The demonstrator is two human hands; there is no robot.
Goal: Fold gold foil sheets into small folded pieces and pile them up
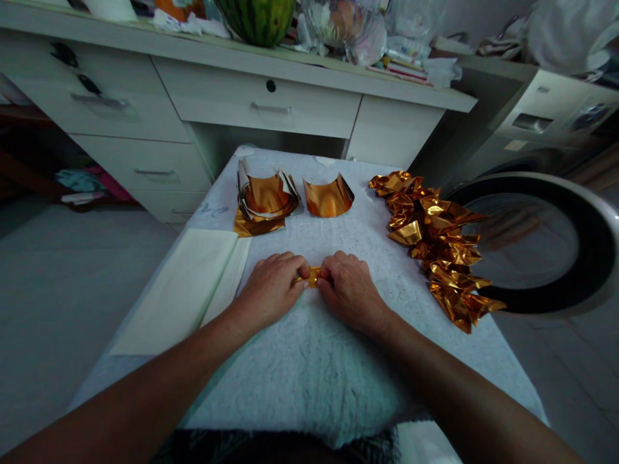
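Foil strip (314,277) between left grip (275,283) and right grip (352,290), over near counter (294,367). Paper sheets (178,290) left of left grip. Beyond left grip, foil stack (265,196); beyond right grip, foil sheet (329,198). Foil pile (435,238) right of right grip. Behind near counter, back counter (309,63), watermelon (256,19) on it. Washing machine (507,138) beyond foil pile.

- Gold foil strip (314,277), small, shiny, pinched between 2 hands (276,283)
- Curled gold sheets (267,194), nested, pale-backed, far left
- 1 curved gold sheet (329,200), just beside
- Crumpled gold foil (439,220), bunched along right
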